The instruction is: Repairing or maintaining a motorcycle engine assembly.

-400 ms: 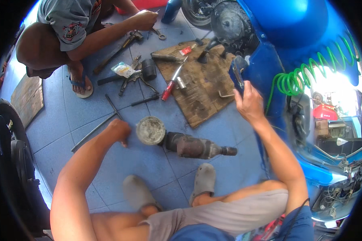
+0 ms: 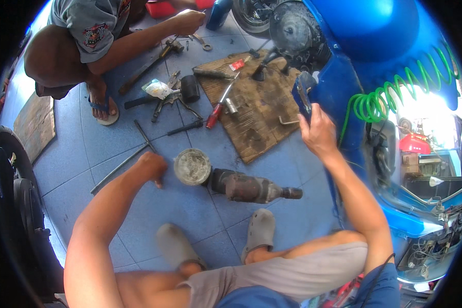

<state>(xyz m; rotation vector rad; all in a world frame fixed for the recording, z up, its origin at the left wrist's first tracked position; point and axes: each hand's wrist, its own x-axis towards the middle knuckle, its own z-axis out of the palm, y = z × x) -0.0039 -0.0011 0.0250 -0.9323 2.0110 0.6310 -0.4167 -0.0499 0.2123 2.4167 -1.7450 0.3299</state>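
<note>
1. Dark blue and silver handheld object point(image 2: 303, 91), exact type unclear: held up at the right side of the scene, just left of the glossy blue bodywork panel point(image 2: 346, 82).
2. Right hand point(image 2: 321, 132): gripping that object by its near end, thumb on the left side.
3. Left hand point(image 2: 152, 167): fingers curled downward, knuckles up, by the near end of the grey metal T-shaped rod's point(image 2: 120, 168) crossbar. Can't tell if it grips it.
4. Between hands, on the blue tiled floor point(image 2: 277, 226): round, flat, grey-white metal disc point(image 2: 192, 167); right of it, a black and brown bottle-shaped tool point(image 2: 249, 188), narrow end to the right. Can't tell if joined.
5. Farther out: stained brown board point(image 2: 264, 126), carrying a bent steel hex key point(image 2: 288, 121), a short silver cylinder point(image 2: 231, 106) and a red-handled screwdriver point(image 2: 216, 111), handle at the left edge.
6. Left of board: black-headed mallet point(image 2: 190, 89), steel pliers point(image 2: 161, 109).
7. Far left: co-worker's hand point(image 2: 190, 22), above a ring-ended spanner point(image 2: 204, 43).
8. Right: green coiled hose point(image 2: 370, 108).
</note>
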